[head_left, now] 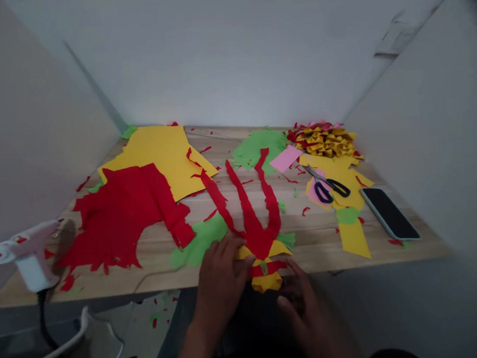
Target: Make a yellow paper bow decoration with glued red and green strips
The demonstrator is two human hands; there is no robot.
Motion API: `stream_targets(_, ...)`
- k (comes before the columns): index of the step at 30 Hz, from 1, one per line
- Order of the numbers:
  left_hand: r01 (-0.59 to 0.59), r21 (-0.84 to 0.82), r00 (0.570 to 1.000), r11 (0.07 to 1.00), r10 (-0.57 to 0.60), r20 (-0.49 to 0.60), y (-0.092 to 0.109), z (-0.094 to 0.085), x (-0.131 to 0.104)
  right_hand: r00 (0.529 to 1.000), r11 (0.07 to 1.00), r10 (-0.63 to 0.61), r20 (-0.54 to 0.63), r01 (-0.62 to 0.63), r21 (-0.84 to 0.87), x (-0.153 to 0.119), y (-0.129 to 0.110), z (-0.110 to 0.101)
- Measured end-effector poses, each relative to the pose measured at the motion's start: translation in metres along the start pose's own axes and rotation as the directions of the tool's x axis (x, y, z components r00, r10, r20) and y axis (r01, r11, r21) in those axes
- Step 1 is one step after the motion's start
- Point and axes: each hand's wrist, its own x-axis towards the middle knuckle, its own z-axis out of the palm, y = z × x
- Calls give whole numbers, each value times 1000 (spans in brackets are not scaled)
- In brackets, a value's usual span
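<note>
At the table's front edge lies a paper figure (260, 241): yellow paper with a folded bottom end and three long red strips fanning upward. A short red paper band (271, 268) crosses its lower part, with a small greenish spot at the middle. My left hand (221, 272) is closed on the figure's left side, thumb near the band. My right hand (303, 301) is at the right, its index fingertip by the band's right end and its thumb held apart below. Green paper (202, 240) lies beside my left hand.
On the left stand a glue gun (30, 255) with a cord and a large red paper sheet (120, 217) over yellow paper (156, 147). To the right are scissors (326, 185), a phone (389, 213) and a pile of folded yellow pieces (325, 141). Walls close in the table.
</note>
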Motion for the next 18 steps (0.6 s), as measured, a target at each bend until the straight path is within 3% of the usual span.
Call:
stream_targets(1,-17,11,1000,1000,17,-4,5,5,-4,997,988,80,-3,-79,136,-1,2,6)
stream_targets(3,-65,-9,998,998,66,20,16,12,-15,959,871,284,20,-267,411,2,1,14)
stream_targets(6,-184,-125,982,975,187,17,30,14,-30,893,705,448,46,-384,596,11,-8,19)
stream_targets(10,-255,-153,964,955,238,-120,29,10,-37,883,673,462,80,-408,617,19,-18,15)
stream_targets(14,-118,43,940,992,125,-316,13,13,-29,927,739,362,96,-348,577,21,-15,9)
stream_targets(18,-130,1,956,991,126,-264,-1,13,-21,924,780,269,271,-374,502,28,-18,10)
